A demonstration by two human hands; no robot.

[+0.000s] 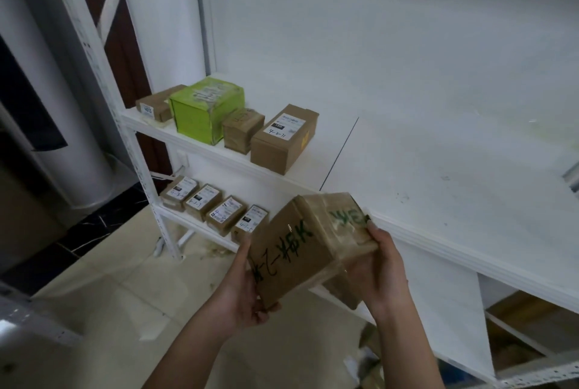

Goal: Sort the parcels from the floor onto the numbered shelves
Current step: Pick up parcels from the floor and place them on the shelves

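The white rack [142,169] fills most of our view, and its broad upper shelf [423,175] runs across the middle and right. The pale tiled floor [119,288] spreads out to the left. The lower shelf [188,222] carries a row of four small brown boxes [216,210] with white labels. At the left end of the upper shelf stand a green box [205,109] and, just beside it, a labelled brown box [282,138] whose slip seems to read 4-2-71.

The parcel [300,250] we are sorting is off the floor, held in the air just in front of the upper shelf's edge and tilted with one corner down. Our left hand [247,291] cups its lower left corner, fingers curled beneath. Our right hand [382,263] grips the right end, thumb laid on the taped top by the green lettering.

The step in hand, we judge, is reading the dark handwriting on the brown face. To do it well, we should turn the parcel until the writing sits upright and match its number against the slips on the shelved boxes before choosing a level. The tape looks slick, so both hands should keep hold until the parcel rests flat on the board, next to the last box in its row, with the marked face outward.
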